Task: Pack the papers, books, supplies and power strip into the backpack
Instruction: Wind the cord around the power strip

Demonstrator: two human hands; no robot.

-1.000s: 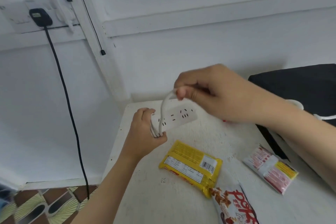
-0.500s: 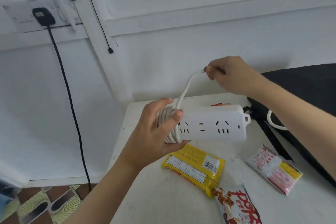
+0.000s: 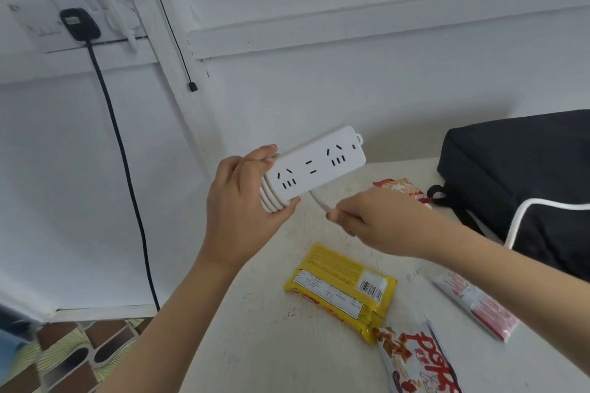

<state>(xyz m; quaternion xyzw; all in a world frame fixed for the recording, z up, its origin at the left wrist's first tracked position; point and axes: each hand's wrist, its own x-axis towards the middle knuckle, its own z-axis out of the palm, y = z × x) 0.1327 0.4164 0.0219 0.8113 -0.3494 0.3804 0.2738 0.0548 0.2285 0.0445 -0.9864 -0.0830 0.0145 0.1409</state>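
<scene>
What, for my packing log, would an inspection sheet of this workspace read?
Surface: white table, speckled, partly covered.
Job's things: power strip held above the table, cord wound round one end; black backpack at the table's far right.
Clutter: yellow packet, red-and-white snack packet, pink-white packet.
Hands: left hand grips the strip's wound end; right hand pinches the loose cord.
Cables: black cable hangs from a wall plug.
Surroundings: white wall, patterned floor tiles.

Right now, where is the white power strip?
In the head view, the power strip is in the air above the table, mid-picture; the left hand grips its cord-wrapped left end, the right hand pinches the cord just below.
</scene>
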